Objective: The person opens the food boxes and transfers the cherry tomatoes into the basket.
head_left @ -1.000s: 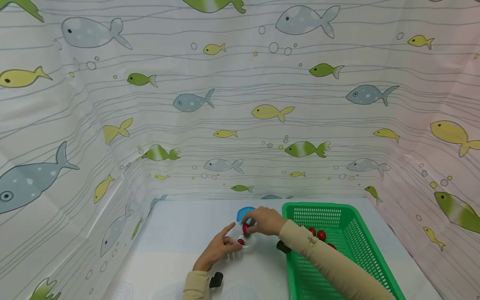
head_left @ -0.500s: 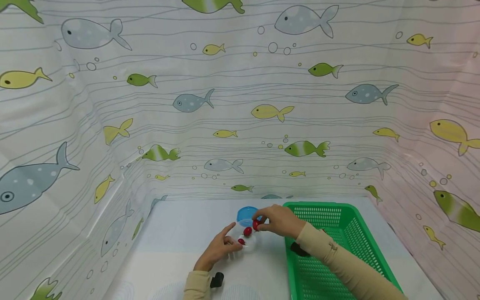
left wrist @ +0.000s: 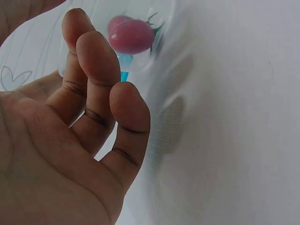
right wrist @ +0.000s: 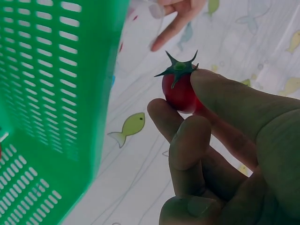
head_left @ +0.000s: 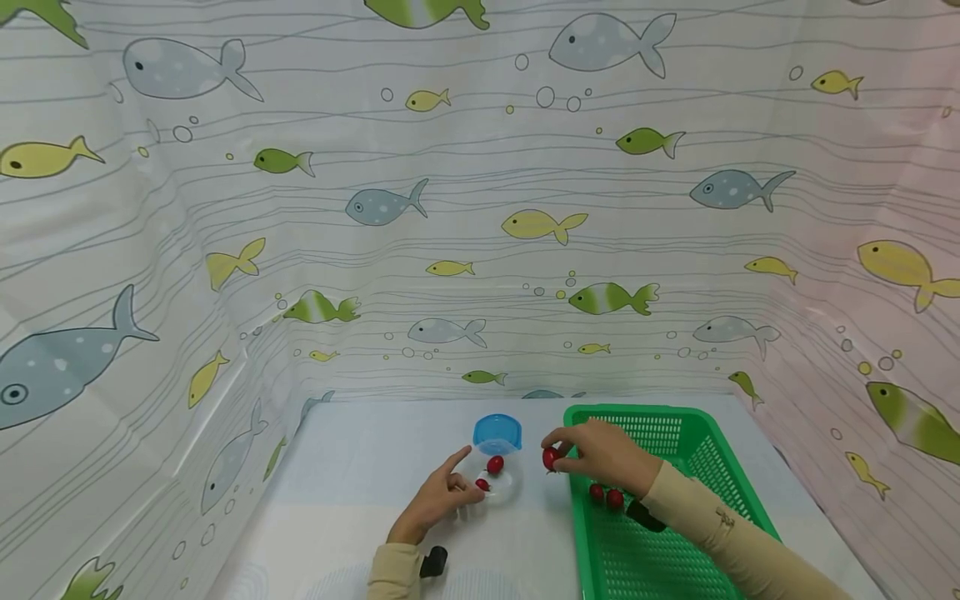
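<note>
In the head view, my right hand (head_left: 603,454) pinches a red cherry tomato (head_left: 551,458) at the left edge of the green basket (head_left: 581,533). Its green calyx faces up in the right wrist view, where the thumb and fingertips grip the tomato (right wrist: 179,96). My left hand (head_left: 435,500) lies around the near left side of a small clear plastic container (head_left: 513,486), thumb and index finger spread at its rim. Two cherry tomatoes (head_left: 495,464) are in that container. Behind it lies a blue lid (head_left: 497,432); whether they are joined cannot be told.
Two more cherry tomatoes (head_left: 615,499) show inside the basket, partly beside the right wrist's black camera (head_left: 645,515). A white table (head_left: 337,467) carries everything. Fish-patterned sheeting (head_left: 480,250) encloses the back and both sides.
My right hand has moved right, from over the container towards the basket, with a cherry tomato in its fingers. One tomato has stayed behind in the container. My left hand has kept its place.
</note>
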`<state>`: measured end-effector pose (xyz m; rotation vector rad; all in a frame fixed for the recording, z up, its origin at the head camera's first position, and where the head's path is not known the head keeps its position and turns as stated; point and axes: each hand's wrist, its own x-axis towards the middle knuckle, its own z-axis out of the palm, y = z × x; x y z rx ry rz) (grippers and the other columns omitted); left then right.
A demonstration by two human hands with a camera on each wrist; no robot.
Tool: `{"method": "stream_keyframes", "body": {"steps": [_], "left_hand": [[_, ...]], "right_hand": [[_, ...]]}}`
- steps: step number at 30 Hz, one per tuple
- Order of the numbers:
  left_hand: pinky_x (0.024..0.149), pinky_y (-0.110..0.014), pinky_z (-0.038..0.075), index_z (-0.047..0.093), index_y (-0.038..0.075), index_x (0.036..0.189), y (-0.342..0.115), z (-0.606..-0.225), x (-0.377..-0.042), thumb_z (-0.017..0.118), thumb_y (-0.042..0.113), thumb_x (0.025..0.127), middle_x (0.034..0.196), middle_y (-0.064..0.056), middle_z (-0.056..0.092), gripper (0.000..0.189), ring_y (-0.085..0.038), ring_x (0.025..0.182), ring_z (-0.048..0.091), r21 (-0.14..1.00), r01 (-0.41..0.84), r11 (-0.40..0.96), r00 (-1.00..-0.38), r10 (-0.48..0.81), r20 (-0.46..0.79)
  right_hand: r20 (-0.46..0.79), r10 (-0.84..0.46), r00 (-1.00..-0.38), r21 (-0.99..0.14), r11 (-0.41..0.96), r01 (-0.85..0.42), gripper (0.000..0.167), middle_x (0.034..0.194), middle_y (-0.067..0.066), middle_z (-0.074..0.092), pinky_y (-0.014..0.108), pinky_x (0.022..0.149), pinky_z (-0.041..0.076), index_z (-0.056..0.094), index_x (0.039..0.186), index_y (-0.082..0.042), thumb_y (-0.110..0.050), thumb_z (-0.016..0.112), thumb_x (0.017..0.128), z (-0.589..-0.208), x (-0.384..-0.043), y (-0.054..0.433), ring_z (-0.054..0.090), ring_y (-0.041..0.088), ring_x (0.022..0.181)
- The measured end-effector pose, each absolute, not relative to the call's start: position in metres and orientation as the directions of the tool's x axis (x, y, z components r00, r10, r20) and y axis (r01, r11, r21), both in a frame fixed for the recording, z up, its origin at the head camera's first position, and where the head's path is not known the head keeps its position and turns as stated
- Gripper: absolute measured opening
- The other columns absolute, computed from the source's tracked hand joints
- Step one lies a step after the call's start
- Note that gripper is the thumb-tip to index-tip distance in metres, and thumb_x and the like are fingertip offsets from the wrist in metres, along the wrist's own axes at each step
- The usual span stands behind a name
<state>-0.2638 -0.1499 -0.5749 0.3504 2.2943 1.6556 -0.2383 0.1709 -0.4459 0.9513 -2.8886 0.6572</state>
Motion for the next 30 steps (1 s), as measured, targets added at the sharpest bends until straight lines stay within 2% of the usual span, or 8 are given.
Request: {"method": "stream_keyframes", "body": {"steps": [3, 9, 13, 16, 20, 30], "left_hand": [[0.060, -0.031, 0.043, 0.030, 0.012, 0.160, -0.150, -0.575, -0.263, 0.079, 0.022, 0.087, 0.087, -0.006, 0.069, 0.089, -0.022, 0.075, 0.058, 0.952, 0.023, 0.305, -0.927, 0.363, -0.094], [0.061, -0.031, 0.044, 0.029, 0.011, 0.160, -0.151, -0.574, -0.264, 0.078, 0.021, 0.089, 0.087, -0.006, 0.068, 0.087, -0.020, 0.075, 0.057, 0.951, 0.022, 0.309, -0.926, 0.365, -0.098], [0.059, -0.032, 0.044, 0.028, 0.012, 0.161, -0.152, -0.573, -0.262, 0.079, 0.022, 0.088, 0.087, -0.005, 0.069, 0.089, -0.022, 0.073, 0.057, 0.953, 0.010, 0.303, -0.924, 0.367, -0.107], [0.059, -0.032, 0.044, 0.027, 0.012, 0.161, -0.153, -0.574, -0.260, 0.079, 0.021, 0.088, 0.087, -0.005, 0.068, 0.090, -0.022, 0.072, 0.056, 0.955, 0.007, 0.296, -0.922, 0.371, -0.108], [0.057, -0.033, 0.043, 0.026, 0.009, 0.161, -0.152, -0.576, -0.260, 0.077, 0.018, 0.089, 0.087, -0.004, 0.067, 0.089, -0.021, 0.071, 0.056, 0.954, 0.015, 0.300, -0.924, 0.369, -0.101], [0.060, -0.033, 0.045, 0.029, 0.011, 0.160, -0.150, -0.575, -0.264, 0.078, 0.021, 0.089, 0.086, -0.006, 0.067, 0.088, -0.025, 0.073, 0.059, 0.950, 0.014, 0.313, -0.927, 0.361, -0.105]], "right_hand": [[0.169, -0.560, -0.811, -0.369, 0.727, -0.579, 0.024, 0.096, -0.011, 0.074, 0.037, 0.078, 0.053, 0.075, 0.115, -0.024, -0.026, 0.077, 0.092, -0.446, -0.231, 0.181, 0.068, 0.013, 0.094], [0.179, -0.542, -0.821, -0.402, 0.721, -0.564, 0.024, 0.094, -0.012, 0.073, 0.033, 0.071, 0.054, 0.074, 0.116, -0.020, -0.023, 0.076, 0.092, -0.451, -0.225, 0.205, 0.068, 0.006, 0.087], [0.173, -0.527, -0.832, -0.425, 0.722, -0.546, 0.024, 0.097, -0.013, 0.073, 0.033, 0.072, 0.053, 0.073, 0.116, -0.021, -0.024, 0.076, 0.093, -0.457, -0.220, 0.220, 0.066, 0.004, 0.086], [0.169, -0.512, -0.842, -0.433, 0.729, -0.530, 0.023, 0.096, -0.014, 0.071, 0.031, 0.069, 0.052, 0.073, 0.115, -0.023, -0.025, 0.076, 0.092, -0.464, -0.217, 0.231, 0.065, 0.004, 0.084], [0.143, -0.494, -0.858, -0.435, 0.747, -0.503, 0.025, 0.091, -0.015, 0.069, 0.028, 0.062, 0.049, 0.074, 0.115, -0.020, -0.025, 0.077, 0.091, -0.473, -0.216, 0.244, 0.061, 0.000, 0.078], [0.089, -0.452, -0.888, -0.412, 0.795, -0.446, 0.026, 0.088, -0.011, 0.069, 0.028, 0.061, 0.049, 0.075, 0.111, -0.016, -0.026, 0.079, 0.087, -0.489, -0.215, 0.269, 0.062, 0.005, 0.078]]}}
